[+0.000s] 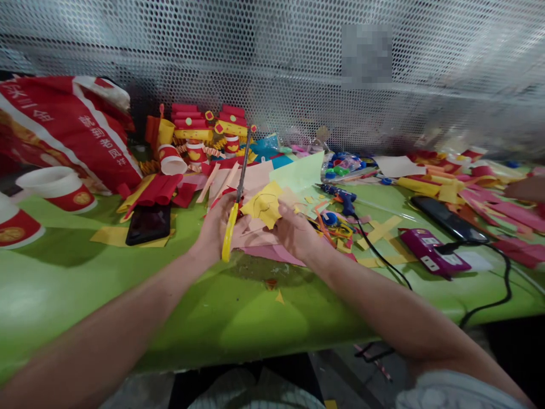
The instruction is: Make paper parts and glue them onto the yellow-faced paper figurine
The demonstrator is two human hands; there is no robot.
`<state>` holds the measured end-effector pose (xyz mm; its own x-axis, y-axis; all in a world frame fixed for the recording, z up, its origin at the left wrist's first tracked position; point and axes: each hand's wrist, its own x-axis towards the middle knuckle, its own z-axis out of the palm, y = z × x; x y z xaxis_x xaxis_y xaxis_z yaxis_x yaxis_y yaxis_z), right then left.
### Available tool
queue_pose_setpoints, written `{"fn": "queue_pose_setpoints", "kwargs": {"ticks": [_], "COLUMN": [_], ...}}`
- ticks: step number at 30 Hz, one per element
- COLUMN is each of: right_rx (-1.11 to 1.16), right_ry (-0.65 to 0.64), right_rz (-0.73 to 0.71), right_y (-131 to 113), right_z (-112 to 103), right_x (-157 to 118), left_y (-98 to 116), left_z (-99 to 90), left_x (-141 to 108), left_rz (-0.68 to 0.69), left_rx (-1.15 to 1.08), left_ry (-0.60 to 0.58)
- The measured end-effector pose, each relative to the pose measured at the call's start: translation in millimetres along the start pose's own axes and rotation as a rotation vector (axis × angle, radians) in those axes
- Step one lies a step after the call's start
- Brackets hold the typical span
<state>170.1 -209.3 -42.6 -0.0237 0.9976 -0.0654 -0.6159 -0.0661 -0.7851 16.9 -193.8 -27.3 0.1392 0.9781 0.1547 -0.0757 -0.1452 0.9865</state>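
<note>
In my left hand [219,227] is a pair of scissors [231,227] with yellow handles, its blades pointing up and away from me. The thumb of that hand is against the left edge of a yellow paper cutout [264,205], which has wavy edges and dark curved pen lines. My right hand [300,227] pinches the cutout from its right side, thumb on top. Beneath both hands lie pink paper sheets [276,254]. A small yellow scrap [279,297] rests on the green table [191,318] nearer to me.
Red-and-white paper cups [63,190] and a phone [148,224] are at left. Behind stand red and yellow paper crafts [191,122]. To the right are a blue glue gun [340,196], its black cord [378,253], and a purple box [434,253]. Another person's hand [528,187] shows far right.
</note>
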Motion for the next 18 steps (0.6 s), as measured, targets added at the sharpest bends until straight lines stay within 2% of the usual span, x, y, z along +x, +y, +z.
{"fn": "queue_pose_setpoints", "kwargs": {"ticks": [3, 5, 11, 15, 18], "right_rx": [-0.048, -0.094, -0.19, -0.292, -0.303], "right_ry": [0.037, 0.061, -0.034, -0.023, -0.03], "right_rz": [-0.092, -0.09, 0.037, 0.165, 0.188], "right_y": [-11.3, -15.7, -12.8, -9.7, -7.8], "right_z": [-7.3, -11.8, -12.5, -9.2, -8.3], "right_x": [3.3, 4.9, 2.1, -0.4, -0.2], "left_y": [9.5, 15.1, 18.8, 17.9, 16.6], "left_z": [-5.6, -8.0, -8.6, -6.3, -5.2], "left_x": [0.4, 0.3, -0.1, -1.6, -1.2], "left_rz": [-0.003, 0.01, 0.014, -0.039, -0.065], "left_rx": [0.087, 0.105, 0.145, 0.096, 0.137], "left_ry": [-0.066, -0.099, -0.146, -0.129, -0.143]}}
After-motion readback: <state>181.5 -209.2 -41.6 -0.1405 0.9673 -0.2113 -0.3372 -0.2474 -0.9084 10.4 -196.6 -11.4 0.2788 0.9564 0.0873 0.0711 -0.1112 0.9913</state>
